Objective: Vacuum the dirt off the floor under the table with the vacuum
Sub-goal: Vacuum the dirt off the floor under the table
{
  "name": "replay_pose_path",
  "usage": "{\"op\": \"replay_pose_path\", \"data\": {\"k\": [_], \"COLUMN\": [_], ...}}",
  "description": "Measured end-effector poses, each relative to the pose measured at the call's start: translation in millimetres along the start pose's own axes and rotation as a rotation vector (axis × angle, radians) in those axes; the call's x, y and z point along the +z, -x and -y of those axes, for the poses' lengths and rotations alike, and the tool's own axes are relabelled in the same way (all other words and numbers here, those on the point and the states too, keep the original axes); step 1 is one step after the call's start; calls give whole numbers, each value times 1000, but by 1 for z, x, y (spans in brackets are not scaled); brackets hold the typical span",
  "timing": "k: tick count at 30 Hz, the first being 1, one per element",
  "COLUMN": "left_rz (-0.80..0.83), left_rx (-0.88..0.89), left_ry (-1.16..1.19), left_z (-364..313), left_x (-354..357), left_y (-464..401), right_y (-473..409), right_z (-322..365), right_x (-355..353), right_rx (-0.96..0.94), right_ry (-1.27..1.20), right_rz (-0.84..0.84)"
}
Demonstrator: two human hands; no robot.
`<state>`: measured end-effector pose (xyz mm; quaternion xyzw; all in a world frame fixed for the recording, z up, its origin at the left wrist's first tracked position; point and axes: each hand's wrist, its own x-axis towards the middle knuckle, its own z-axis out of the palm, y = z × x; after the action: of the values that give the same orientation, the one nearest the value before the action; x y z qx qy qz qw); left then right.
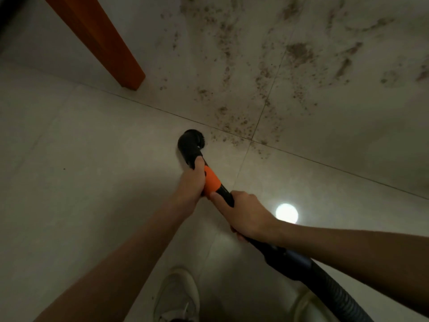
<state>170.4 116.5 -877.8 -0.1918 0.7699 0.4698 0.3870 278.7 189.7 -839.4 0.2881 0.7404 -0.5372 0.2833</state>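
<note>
A black vacuum wand with an orange collar (211, 181) ends in a round black brush nozzle (191, 141) that sits on the pale tiled floor. My left hand (190, 182) grips the wand just behind the nozzle. My right hand (245, 214) grips the black tube further back, thumb along it. The ribbed black hose (334, 291) runs off to the lower right. Brown dirt (267, 73) lies scattered over the tiles beyond and to the right of the nozzle, its nearest specks just past the brush.
An orange-brown wooden table leg (109, 47) stands on the floor at the upper left. A white shoe (178, 296) is at the bottom centre. A bright round light reflection (286, 213) shines on the tile beside my right hand. Tile grout lines cross near the nozzle.
</note>
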Motion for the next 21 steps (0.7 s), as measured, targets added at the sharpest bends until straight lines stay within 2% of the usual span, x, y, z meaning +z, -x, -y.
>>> {"op": "replay_pose_path", "data": {"k": [7,21], "left_rz": [19,57], "left_rx": [16,73], "left_ry": [-17,-26], "left_z": [19,-13], "left_x": [14,25], "left_y": [10,-15], "right_y": [15,-13], "right_z": [-18,-10], "right_x": [-2,-17], "right_rx": [20,-20], "right_ry": [29,-36], "right_rz": [-21,-111]}}
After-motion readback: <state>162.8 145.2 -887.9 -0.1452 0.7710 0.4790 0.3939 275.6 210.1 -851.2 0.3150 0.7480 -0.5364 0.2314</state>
